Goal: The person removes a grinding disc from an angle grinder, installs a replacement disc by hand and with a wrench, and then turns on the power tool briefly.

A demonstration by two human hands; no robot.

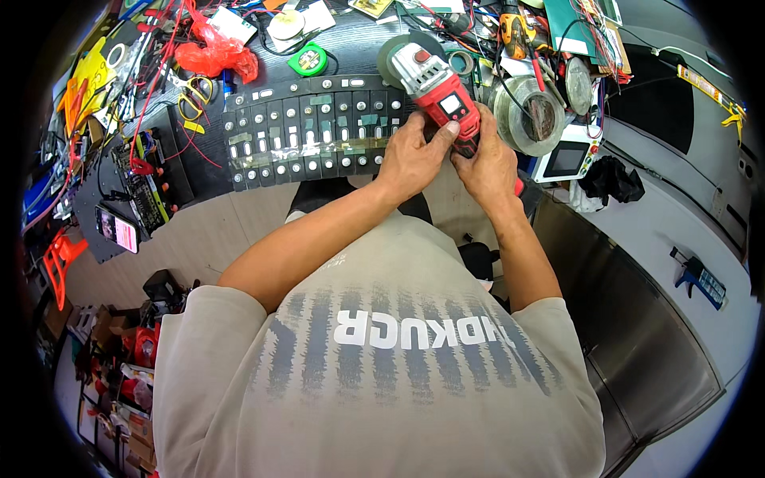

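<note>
A red and grey angle grinder (441,94) is held between my two hands at the bench's front edge. My left hand (416,153) grips its body from the left, thumb laid over the red casing. Around the rear end closes my right hand (490,163). The grinder's disc (392,59) points away from me, over the bench top. Left of the hands lies a row of black battery cells (303,131) with metal terminals, clear tape running across it.
A green tape measure (308,60), yellow scissors (194,97) and a red plastic bag (219,52) lie beyond the cells. Large tape rolls (510,119) stand close on the right, near a yellow drill (515,33). A phone (117,229) rests at the left edge.
</note>
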